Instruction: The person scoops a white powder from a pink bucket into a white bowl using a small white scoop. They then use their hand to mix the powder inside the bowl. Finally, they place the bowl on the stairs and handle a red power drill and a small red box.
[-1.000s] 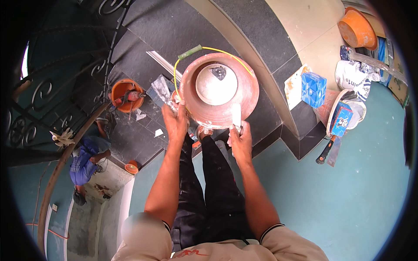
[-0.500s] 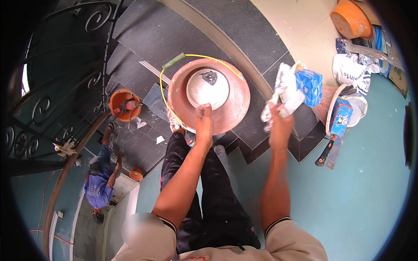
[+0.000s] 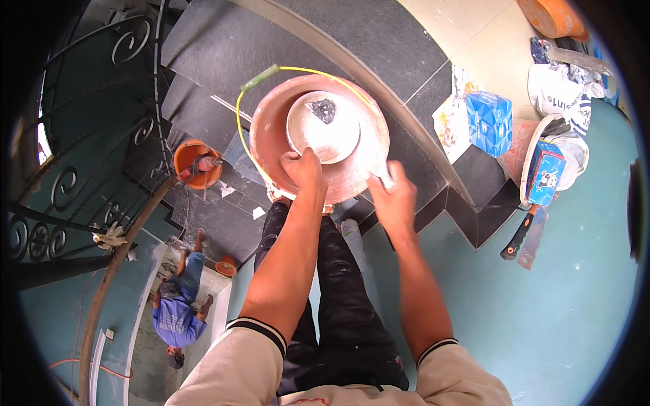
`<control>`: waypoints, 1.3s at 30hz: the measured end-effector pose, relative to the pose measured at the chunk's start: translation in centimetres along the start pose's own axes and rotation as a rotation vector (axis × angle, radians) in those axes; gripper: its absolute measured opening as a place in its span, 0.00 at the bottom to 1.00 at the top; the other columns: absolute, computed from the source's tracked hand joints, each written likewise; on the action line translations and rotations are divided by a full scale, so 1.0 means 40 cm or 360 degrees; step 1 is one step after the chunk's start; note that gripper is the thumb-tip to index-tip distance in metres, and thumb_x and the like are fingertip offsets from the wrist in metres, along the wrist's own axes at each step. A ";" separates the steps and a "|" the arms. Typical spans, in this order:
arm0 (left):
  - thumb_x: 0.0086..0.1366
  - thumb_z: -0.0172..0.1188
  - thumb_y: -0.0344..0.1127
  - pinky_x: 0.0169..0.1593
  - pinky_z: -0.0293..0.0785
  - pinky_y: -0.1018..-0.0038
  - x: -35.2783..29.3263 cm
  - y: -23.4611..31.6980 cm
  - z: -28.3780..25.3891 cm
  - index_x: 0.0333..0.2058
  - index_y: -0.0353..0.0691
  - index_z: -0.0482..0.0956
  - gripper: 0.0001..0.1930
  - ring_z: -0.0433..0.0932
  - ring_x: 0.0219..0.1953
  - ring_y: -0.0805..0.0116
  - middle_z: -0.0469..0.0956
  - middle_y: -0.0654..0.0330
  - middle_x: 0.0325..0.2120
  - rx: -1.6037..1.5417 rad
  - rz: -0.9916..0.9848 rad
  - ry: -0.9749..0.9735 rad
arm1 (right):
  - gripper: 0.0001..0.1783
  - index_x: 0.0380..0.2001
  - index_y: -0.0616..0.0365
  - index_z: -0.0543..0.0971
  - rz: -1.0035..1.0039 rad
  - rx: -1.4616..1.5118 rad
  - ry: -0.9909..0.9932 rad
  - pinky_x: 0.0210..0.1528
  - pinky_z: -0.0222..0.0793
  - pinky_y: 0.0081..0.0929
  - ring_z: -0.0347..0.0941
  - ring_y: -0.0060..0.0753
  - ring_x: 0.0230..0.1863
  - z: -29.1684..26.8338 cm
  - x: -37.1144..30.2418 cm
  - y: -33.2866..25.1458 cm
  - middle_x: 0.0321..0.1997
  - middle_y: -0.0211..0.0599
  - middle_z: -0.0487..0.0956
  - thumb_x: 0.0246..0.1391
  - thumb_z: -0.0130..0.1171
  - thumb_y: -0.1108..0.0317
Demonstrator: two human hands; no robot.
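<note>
A large pinkish bucket with a yellow wire handle and green grip stands in front of me. Inside it sits a round white tub bearing a dark grey patch. My left hand reaches into the bucket, its fingers curled and the thumb over the tub's near rim. Beside the bucket's right rim, my right hand is closed, with a bit of white showing between thumb and fingers. What that white thing is, and whether the hand touches the rim, I cannot tell.
Dark tiled steps lie ahead. At right are a blue box, a bucket holding another blue box, and a scraper. An orange bucket, an iron railing and a person in blue are left.
My right hand has moved left from the crumpled white thing by the blue box to the bucket's right rim. That crumpled shape no longer shows there. The person in blue has shifted.
</note>
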State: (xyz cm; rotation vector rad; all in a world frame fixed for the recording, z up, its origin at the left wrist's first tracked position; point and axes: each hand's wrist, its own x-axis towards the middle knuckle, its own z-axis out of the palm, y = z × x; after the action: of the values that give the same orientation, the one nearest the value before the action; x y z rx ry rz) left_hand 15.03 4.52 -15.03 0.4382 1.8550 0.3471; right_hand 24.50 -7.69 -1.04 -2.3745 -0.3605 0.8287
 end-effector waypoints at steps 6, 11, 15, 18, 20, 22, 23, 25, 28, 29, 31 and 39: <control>0.61 0.68 0.27 0.44 0.74 0.69 -0.079 0.070 -0.071 0.52 0.38 0.65 0.24 0.73 0.38 0.70 0.70 0.58 0.39 0.0267 0.0244 -0.0242 | 0.17 0.48 0.65 0.77 -0.0341 -0.0318 -0.0101 0.49 0.78 0.56 0.85 0.64 0.49 0.124 0.167 -0.079 0.44 0.60 0.86 0.63 0.72 0.68; 0.60 0.68 0.26 0.43 0.72 0.73 -0.197 0.090 -0.191 0.50 0.40 0.64 0.24 0.72 0.38 0.72 0.69 0.61 0.37 0.0307 0.0510 -0.0473 | 0.21 0.48 0.66 0.79 -0.0330 -0.0419 -0.0157 0.55 0.77 0.52 0.81 0.64 0.54 0.195 0.199 -0.112 0.50 0.56 0.81 0.57 0.78 0.69; 0.62 0.72 0.25 0.45 0.72 0.71 -0.259 0.078 -0.260 0.48 0.42 0.63 0.25 0.72 0.39 0.72 0.69 0.60 0.38 0.0048 0.0320 -0.0673 | 0.23 0.45 0.68 0.80 -0.0301 -0.0423 -0.0184 0.55 0.75 0.52 0.80 0.62 0.53 0.203 0.166 -0.125 0.48 0.56 0.80 0.52 0.81 0.70; 0.63 0.74 0.25 0.43 0.74 0.71 -0.261 0.069 -0.279 0.48 0.41 0.62 0.26 0.73 0.39 0.72 0.70 0.60 0.38 0.0212 0.0500 -0.0548 | 0.24 0.47 0.70 0.81 -0.0238 -0.0442 -0.0254 0.57 0.76 0.52 0.81 0.63 0.53 0.188 0.148 -0.136 0.49 0.59 0.81 0.52 0.81 0.69; 0.63 0.75 0.25 0.38 0.75 0.73 -0.256 0.066 -0.281 0.48 0.41 0.61 0.28 0.76 0.37 0.72 0.71 0.57 0.39 0.0501 0.0830 -0.0513 | 0.26 0.51 0.72 0.81 -0.0092 -0.0423 -0.0303 0.58 0.77 0.51 0.82 0.64 0.55 0.170 0.135 -0.144 0.51 0.64 0.83 0.53 0.80 0.70; 0.64 0.75 0.24 0.36 0.74 0.74 -0.253 0.071 -0.282 0.48 0.41 0.60 0.28 0.78 0.35 0.71 0.71 0.56 0.40 0.0707 0.0801 -0.0473 | 0.26 0.50 0.72 0.81 0.0106 -0.0305 -0.0417 0.54 0.79 0.46 0.85 0.54 0.48 0.138 0.117 -0.149 0.46 0.58 0.85 0.53 0.79 0.69; 0.66 0.75 0.24 0.35 0.78 0.74 -0.255 0.074 -0.283 0.49 0.41 0.59 0.28 0.79 0.32 0.70 0.71 0.55 0.42 0.0350 0.0674 -0.0593 | 0.25 0.50 0.72 0.82 0.0158 -0.0199 -0.0450 0.52 0.80 0.44 0.86 0.49 0.45 0.119 0.111 -0.151 0.44 0.55 0.86 0.53 0.79 0.68; 0.67 0.74 0.27 0.43 0.85 0.69 -0.252 0.086 -0.286 0.52 0.42 0.60 0.28 0.80 0.42 0.67 0.72 0.56 0.44 0.0200 0.0421 -0.0614 | 0.24 0.48 0.69 0.82 0.0370 0.0136 -0.0334 0.46 0.80 0.36 0.84 0.37 0.38 0.054 0.097 -0.141 0.38 0.44 0.86 0.54 0.80 0.67; 0.71 0.70 0.28 0.45 0.93 0.62 -0.242 0.103 -0.290 0.55 0.42 0.59 0.26 0.83 0.50 0.62 0.73 0.53 0.50 0.0205 0.0303 -0.0592 | 0.20 0.42 0.63 0.82 0.0434 0.0322 -0.0006 0.37 0.76 0.23 0.78 0.20 0.31 -0.074 0.134 -0.104 0.34 0.30 0.83 0.55 0.81 0.62; 0.72 0.70 0.29 0.45 0.92 0.62 -0.240 0.106 -0.294 0.56 0.42 0.59 0.26 0.82 0.51 0.62 0.74 0.53 0.51 0.0194 0.0286 -0.0595 | 0.20 0.41 0.62 0.81 0.0440 0.0303 0.0055 0.36 0.76 0.23 0.78 0.21 0.31 -0.124 0.157 -0.088 0.33 0.29 0.82 0.55 0.81 0.62; 0.73 0.68 0.33 0.46 0.92 0.61 -0.234 0.109 -0.301 0.59 0.42 0.59 0.26 0.82 0.55 0.62 0.75 0.53 0.55 0.0190 0.0215 -0.0603 | 0.24 0.41 0.61 0.78 0.0397 0.0322 0.0267 0.34 0.75 0.25 0.79 0.24 0.33 -0.199 0.215 -0.062 0.33 0.31 0.81 0.56 0.82 0.59; 0.73 0.64 0.34 0.48 0.91 0.58 -0.245 0.146 -0.317 0.71 0.38 0.56 0.35 0.85 0.54 0.54 0.76 0.49 0.57 0.0173 0.0246 -0.0676 | 0.22 0.49 0.58 0.79 0.0113 -0.0376 0.0075 0.40 0.76 0.39 0.82 0.37 0.37 -0.243 0.104 -0.027 0.37 0.44 0.83 0.68 0.71 0.52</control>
State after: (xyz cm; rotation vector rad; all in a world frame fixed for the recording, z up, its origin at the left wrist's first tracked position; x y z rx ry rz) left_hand 6.56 4.88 -0.23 0.6774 1.4331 0.2350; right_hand 33.83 -9.37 3.78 -2.6345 -0.3742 0.7988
